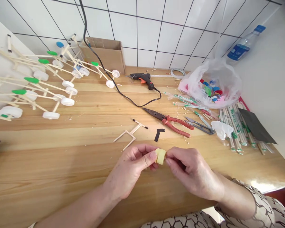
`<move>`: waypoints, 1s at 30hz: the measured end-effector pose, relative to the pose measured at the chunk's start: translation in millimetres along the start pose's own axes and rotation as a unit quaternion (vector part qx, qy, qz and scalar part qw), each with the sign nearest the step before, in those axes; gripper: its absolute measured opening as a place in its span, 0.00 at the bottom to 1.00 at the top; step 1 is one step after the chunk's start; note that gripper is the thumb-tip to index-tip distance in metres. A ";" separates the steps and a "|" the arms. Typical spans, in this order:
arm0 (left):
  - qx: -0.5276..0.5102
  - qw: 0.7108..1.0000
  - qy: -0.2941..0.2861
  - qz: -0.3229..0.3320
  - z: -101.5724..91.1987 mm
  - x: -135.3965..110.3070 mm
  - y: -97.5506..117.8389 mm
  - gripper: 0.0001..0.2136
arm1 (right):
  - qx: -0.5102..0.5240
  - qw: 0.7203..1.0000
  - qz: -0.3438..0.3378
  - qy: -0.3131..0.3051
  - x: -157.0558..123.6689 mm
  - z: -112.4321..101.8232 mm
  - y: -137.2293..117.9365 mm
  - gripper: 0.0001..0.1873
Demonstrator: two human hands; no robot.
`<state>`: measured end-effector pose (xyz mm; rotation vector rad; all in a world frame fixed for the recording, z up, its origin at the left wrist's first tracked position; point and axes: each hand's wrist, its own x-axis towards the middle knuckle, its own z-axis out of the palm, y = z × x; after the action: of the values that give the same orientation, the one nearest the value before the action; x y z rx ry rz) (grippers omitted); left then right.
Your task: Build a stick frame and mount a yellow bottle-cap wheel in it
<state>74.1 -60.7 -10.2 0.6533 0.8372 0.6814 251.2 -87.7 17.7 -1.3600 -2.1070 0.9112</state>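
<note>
Low over the wooden table, my left hand (135, 167) pinches two pale yellow round pieces (161, 156) that look like bottle caps, side by side. My right hand (190, 169) is closed in a pinch against their right edge; whatever lies between its fingertips is hidden. Just beyond my left hand lies a small frame of thin wooden sticks (131, 132) with black-wrapped ends on its crossbar. Two black strips (158, 134) rest on the table above the yellow pieces. Red-handled long-nose pliers (168, 121) lie farther back, beside small thread snips (200, 125).
Several stick-built models with white wheels (51, 115) crowd the left. A glue gun (143, 78) lies at the back, its cord (102, 61) looping across. On the right are a plastic bag of caps (211, 84), wrapped chopsticks (234, 126), a black sheet (257, 125) and a bottle (242, 47).
</note>
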 end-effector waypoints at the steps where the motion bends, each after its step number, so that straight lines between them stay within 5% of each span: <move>1: -0.006 1.000 -0.001 -0.001 -0.2 0.1 -0.2 0.08 | 0.001 1.000 0.000 0.002 -0.1 0.0 0.1 0.10; 11: -0.073 0.997 -0.016 -0.013 0.0 1.8 -0.9 0.11 | 0.021 0.999 -0.025 -0.001 0.5 -1.6 2.6 0.10; 30: -0.017 1.000 -0.017 0.001 -0.4 1.0 -3.6 0.11 | -0.011 0.999 -0.013 -0.041 -2.8 -1.7 3.7 0.09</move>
<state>75.2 -62.1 -13.5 0.6333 0.7920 0.6822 255.7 -88.7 16.1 -1.3230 -2.1967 0.9515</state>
